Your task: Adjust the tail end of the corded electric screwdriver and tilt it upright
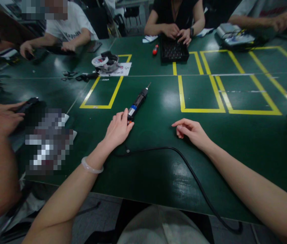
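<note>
Reaching across the green bench (143, 169), left hand (118, 130) rests fingers loosely on the butt of the electric screwdriver (137, 103) lying flat, not gripping; right hand (193, 132) open, empty. Advice — wrap the barrel fully, keep its cord (184, 161) slack.

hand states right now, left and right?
Left hand: loosely open, fingertips touching the rear end of the electric screwdriver, not gripping it.
Right hand: empty, fingers loosely curled, resting on the table.
</note>
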A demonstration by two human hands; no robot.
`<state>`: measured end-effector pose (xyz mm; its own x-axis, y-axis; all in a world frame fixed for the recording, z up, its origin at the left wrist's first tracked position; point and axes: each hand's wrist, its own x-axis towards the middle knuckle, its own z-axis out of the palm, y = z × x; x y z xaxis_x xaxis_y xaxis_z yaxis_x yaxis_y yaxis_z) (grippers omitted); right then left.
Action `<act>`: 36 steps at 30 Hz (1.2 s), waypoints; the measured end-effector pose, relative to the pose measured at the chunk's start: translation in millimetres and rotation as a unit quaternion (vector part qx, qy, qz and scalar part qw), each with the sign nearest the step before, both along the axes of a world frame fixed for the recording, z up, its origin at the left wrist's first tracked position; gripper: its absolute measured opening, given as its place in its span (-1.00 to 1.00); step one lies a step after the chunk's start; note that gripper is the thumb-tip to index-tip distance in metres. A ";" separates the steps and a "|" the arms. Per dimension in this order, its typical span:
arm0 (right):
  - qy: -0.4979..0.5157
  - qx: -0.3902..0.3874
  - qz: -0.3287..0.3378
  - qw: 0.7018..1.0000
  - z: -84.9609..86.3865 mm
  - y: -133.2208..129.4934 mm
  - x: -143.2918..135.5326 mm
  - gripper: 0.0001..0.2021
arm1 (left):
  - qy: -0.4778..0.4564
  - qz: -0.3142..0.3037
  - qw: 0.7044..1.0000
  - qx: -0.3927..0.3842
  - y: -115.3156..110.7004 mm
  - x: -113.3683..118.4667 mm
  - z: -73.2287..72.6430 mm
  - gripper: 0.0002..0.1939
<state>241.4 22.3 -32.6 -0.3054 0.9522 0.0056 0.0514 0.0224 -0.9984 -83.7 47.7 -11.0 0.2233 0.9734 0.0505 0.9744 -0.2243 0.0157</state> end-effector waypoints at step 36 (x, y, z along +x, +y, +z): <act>-0.051 0.021 0.019 0.998 -1.4 0.5 -1.7 -0.73 | -0.008 0.254 0.966 0.053 91.3 -112.5 -1.9 -0.34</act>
